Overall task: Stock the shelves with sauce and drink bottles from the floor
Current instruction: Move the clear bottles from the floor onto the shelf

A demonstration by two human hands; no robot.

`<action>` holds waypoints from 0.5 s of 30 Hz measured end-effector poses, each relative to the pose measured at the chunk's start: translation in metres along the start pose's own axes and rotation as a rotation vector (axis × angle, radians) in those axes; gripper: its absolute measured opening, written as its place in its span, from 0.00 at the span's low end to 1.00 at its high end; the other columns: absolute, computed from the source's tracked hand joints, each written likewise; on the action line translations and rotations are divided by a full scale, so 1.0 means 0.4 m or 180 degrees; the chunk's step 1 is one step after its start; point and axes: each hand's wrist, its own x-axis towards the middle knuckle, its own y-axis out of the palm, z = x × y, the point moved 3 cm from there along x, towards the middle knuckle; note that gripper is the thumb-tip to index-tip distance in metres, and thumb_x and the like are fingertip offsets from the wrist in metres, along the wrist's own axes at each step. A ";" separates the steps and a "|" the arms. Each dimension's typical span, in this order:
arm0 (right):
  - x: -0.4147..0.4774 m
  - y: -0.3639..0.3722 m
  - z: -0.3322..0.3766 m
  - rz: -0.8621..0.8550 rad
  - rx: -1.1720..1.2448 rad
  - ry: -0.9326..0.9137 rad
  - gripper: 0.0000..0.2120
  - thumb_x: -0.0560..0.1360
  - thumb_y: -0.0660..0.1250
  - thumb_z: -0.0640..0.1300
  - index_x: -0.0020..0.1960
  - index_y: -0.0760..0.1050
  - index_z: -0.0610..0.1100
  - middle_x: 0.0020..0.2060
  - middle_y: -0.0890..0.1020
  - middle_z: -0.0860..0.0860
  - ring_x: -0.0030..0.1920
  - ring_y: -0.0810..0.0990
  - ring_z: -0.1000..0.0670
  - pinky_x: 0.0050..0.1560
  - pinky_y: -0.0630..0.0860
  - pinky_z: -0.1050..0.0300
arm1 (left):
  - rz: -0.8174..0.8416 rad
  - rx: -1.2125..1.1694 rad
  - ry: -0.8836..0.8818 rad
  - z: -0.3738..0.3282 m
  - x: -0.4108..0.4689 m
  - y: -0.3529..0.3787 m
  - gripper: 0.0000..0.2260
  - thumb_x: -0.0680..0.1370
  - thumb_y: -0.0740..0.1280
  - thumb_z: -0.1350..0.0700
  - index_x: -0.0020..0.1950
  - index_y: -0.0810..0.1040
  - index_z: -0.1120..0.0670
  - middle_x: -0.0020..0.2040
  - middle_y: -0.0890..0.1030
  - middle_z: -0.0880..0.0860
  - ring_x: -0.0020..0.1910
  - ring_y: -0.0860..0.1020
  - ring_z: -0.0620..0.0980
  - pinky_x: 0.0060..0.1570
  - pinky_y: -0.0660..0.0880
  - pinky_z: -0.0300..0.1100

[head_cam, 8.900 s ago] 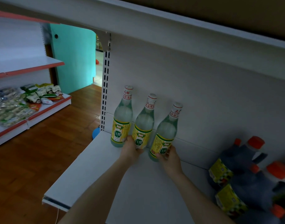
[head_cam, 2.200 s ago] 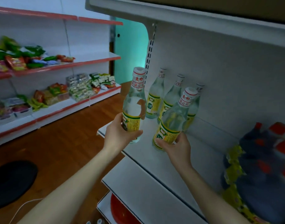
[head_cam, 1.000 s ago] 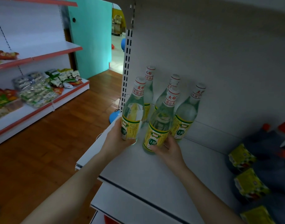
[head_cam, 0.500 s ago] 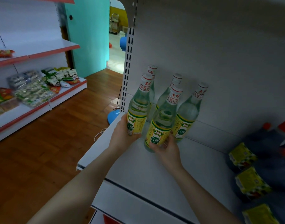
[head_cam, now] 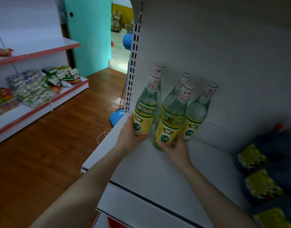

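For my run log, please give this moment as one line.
left hand: grips front-left bottle | right hand: grips front-right bottle | behind: three bottles standing on shelf

Clear glossy bottles (head_cam: 147,102) are wearing yellow paper labels (head_cam: 142,125); the shelf (head_cam: 158,170) is showing matt white metal; the floor (head_cam: 59,145) is gleaming polished wood.

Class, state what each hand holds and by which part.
Left hand grips the front-left bottle by its labelled lower body; right hand grips the front-right bottle likewise.

2 slim bare forearms (head_cam: 95,186) w/ bare left hand (head_cam: 130,134) & right hand (head_cam: 176,148).
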 end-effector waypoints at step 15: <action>0.012 0.020 0.017 0.0316 -0.0017 -0.0038 0.28 0.69 0.73 0.38 0.65 0.65 0.43 0.58 0.76 0.51 0.58 0.75 0.54 0.60 0.72 0.57 | 0.0162 -0.0091 0.0008 0.002 0.005 -0.007 0.31 0.68 0.75 0.58 0.66 0.64 0.51 0.58 0.76 0.49 0.53 0.74 0.42 0.45 0.69 0.30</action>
